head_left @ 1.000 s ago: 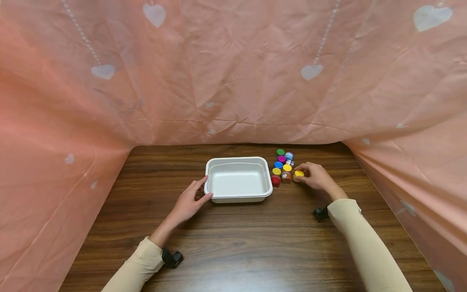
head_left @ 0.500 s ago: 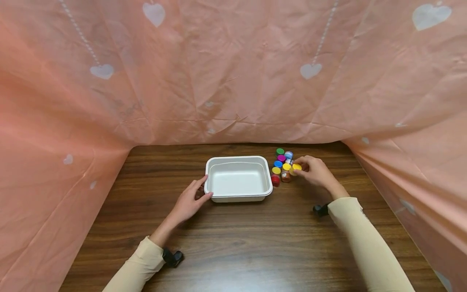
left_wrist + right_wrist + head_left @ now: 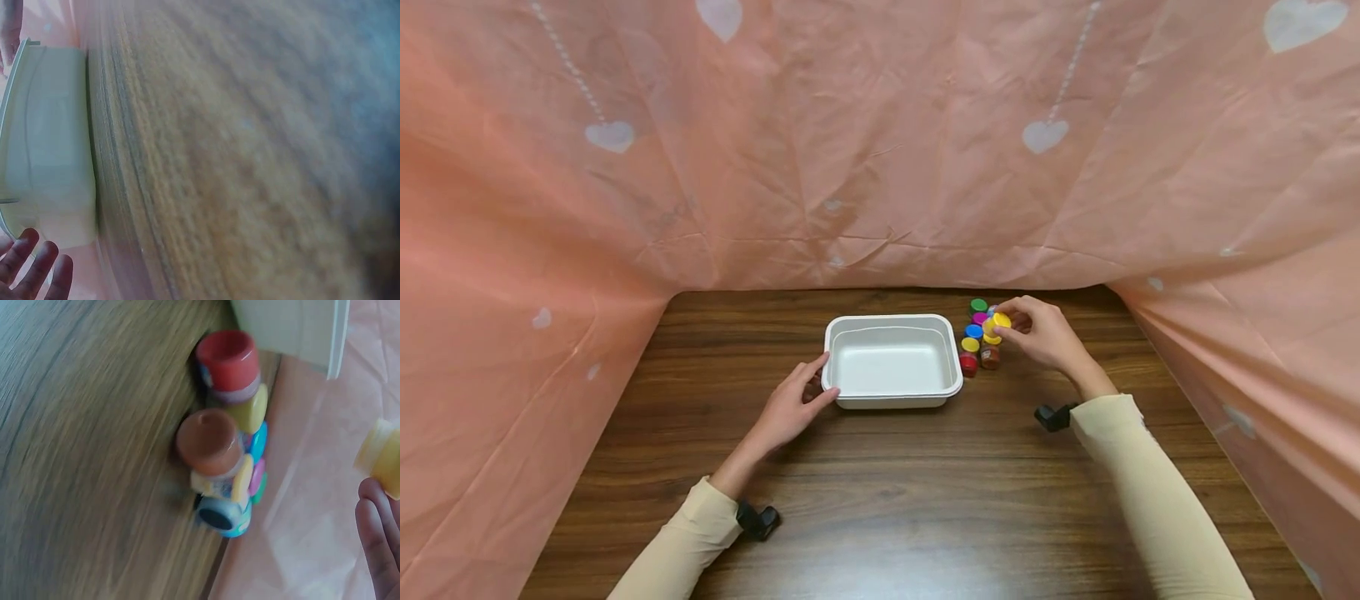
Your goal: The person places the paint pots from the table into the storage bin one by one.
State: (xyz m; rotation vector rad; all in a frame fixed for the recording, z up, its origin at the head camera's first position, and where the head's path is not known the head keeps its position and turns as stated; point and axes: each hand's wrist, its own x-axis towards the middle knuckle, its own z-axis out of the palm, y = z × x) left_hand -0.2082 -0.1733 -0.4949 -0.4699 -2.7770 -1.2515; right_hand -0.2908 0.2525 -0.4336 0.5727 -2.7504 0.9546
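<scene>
My right hand [image 3: 1041, 333] pinches a small yellow paint jar [image 3: 997, 322] between thumb and fingers, raised over the cluster of jars. In the right wrist view that yellow jar sits at the right edge, above the fingertips [image 3: 373, 490]. My left hand [image 3: 786, 410] rests at the left end of the white tray [image 3: 891, 394], fingers spread along its rim and thumb at the front corner. The left wrist view shows loosely extended fingers [image 3: 44, 265] beside the tray wall. Nothing lies inside the tray.
Right of the tray stand several paint jars close together: red [image 3: 968, 364], brown [image 3: 990, 357], blue [image 3: 973, 332], purple [image 3: 980, 318] and green [image 3: 978, 306]. A pink curtain [image 3: 880, 167] encloses the brown wooden table [image 3: 895, 483] at the back and sides.
My right hand has lifted the yellow jar from the table at the cluster's right side and carried it up and left over the other jars. The left hand stays at the tray.
</scene>
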